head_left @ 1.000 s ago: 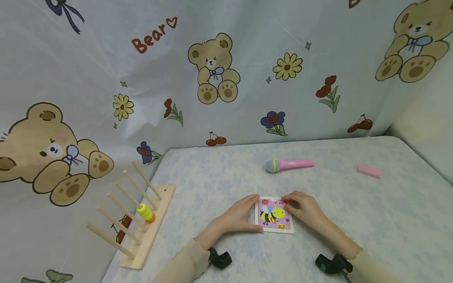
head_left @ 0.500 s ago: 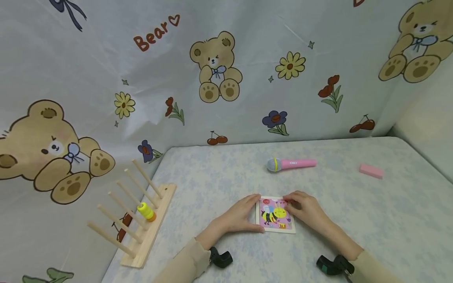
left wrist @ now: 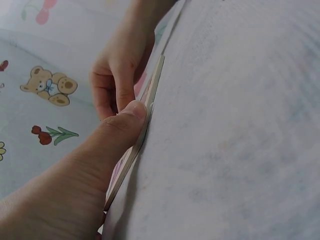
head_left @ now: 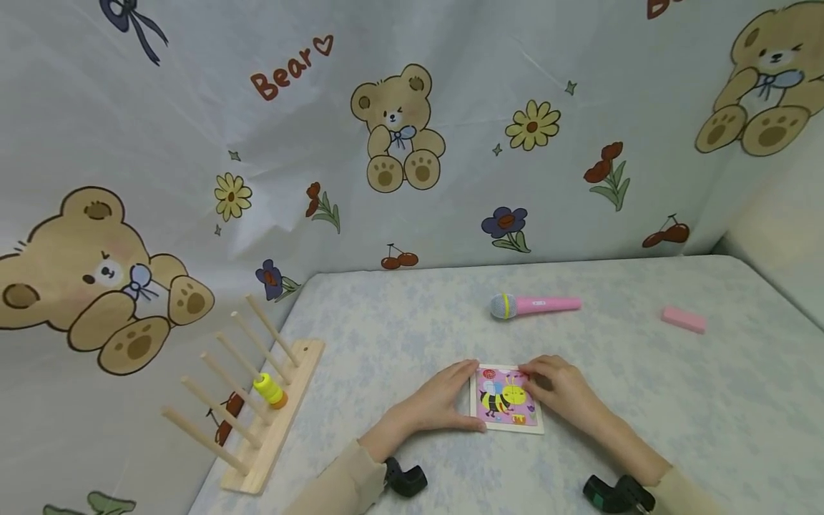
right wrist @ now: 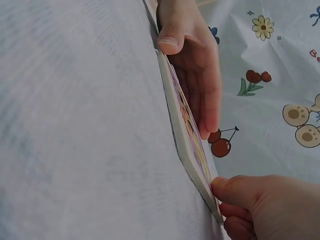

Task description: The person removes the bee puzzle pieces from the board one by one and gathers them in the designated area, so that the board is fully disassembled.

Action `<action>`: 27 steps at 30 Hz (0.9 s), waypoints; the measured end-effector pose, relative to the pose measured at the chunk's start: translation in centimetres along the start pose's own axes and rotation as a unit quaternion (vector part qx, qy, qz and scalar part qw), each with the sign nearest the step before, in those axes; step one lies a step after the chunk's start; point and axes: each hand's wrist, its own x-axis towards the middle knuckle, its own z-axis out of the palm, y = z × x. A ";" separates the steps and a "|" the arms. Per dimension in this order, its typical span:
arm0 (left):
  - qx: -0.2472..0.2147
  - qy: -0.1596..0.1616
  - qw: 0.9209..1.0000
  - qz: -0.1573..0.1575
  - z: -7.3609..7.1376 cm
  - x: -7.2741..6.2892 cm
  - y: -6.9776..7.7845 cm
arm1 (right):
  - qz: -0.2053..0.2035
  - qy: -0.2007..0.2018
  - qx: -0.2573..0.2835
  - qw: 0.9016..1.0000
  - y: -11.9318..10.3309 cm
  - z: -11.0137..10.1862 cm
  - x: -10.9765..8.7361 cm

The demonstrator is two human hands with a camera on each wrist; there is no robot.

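Steadying bee-picture board [head_left: 505,405] on worktop [head_left: 386,329], lower middle of head frame, slightly right. Gripping left side with left hand [head_left: 439,403]; apparently pinching upper-right edge with right hand [head_left: 566,392]. Best bracing left firmly, pressing right lightly, avoiding skewing board.

gap between panel [head_left: 507,399] and microphone [head_left: 541,305]; rack [head_left: 277,429] blocks left

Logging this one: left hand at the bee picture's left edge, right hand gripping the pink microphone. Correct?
Not quite: the right hand isn't gripping the pink microphone; the head view shows that hand at the upper right of the bee picture. The left hand is at the picture's left edge, as you say.
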 end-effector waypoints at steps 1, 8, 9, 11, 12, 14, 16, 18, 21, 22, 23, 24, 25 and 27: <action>0.000 0.001 1.000 0.000 0.0 0.0 0.0 | 0.000 -0.001 -0.001 1.000 0.0 0.0 0.1; 0.006 0.000 1.000 -0.003 -0.5 0.1 0.0 | 0.007 -0.013 0.012 1.000 -0.1 -0.2 0.4; 0.008 0.000 1.000 -0.003 -0.6 0.1 0.0 | 0.008 -0.013 0.013 1.000 -0.1 -0.2 0.5; 0.012 0.001 1.000 -0.003 -0.7 0.2 0.0 | 0.012 -0.014 0.015 1.000 -0.2 -0.3 0.6; 0.014 0.002 1.000 -0.002 -0.7 0.2 0.0 | 0.014 -0.014 0.014 1.000 -0.2 -0.3 0.6; 0.009 0.000 1.000 -0.003 -0.7 0.2 0.2 | 0.022 -0.019 0.007 1.000 -0.3 -0.5 0.6; 0.004 -0.002 1.000 -0.004 -0.6 0.2 0.3 | 0.030 -0.026 0.004 0.999 -0.4 -0.7 0.5; -0.001 -0.003 1.000 -0.003 -0.4 0.2 0.4 | 0.035 -0.033 -0.002 0.999 -0.5 -0.7 0.3; -0.001 -0.004 1.000 0.000 -0.1 0.0 0.4 | 0.037 -0.041 -0.009 0.998 -0.6 -0.7 0.1; 0.001 -0.003 1.000 0.001 0.0 0.0 0.3 | 0.039 -0.043 -0.011 0.998 -0.7 -0.6 0.2; 0.002 -0.002 1.000 0.002 0.0 0.0 0.3 | 0.039 -0.043 -0.013 0.998 -0.8 -0.6 0.2; 0.002 -0.001 1.000 0.002 0.0 0.0 0.2 | 0.042 -0.045 -0.015 0.998 -0.9 -0.6 0.3; 0.002 -0.001 1.000 0.003 -0.1 0.0 0.2 | 0.044 -0.047 -0.018 0.998 -1.1 -0.6 0.4; 0.002 0.000 1.000 0.004 -0.2 0.0 0.2 | 0.047 -0.049 -0.028 0.997 -1.3 -0.7 0.5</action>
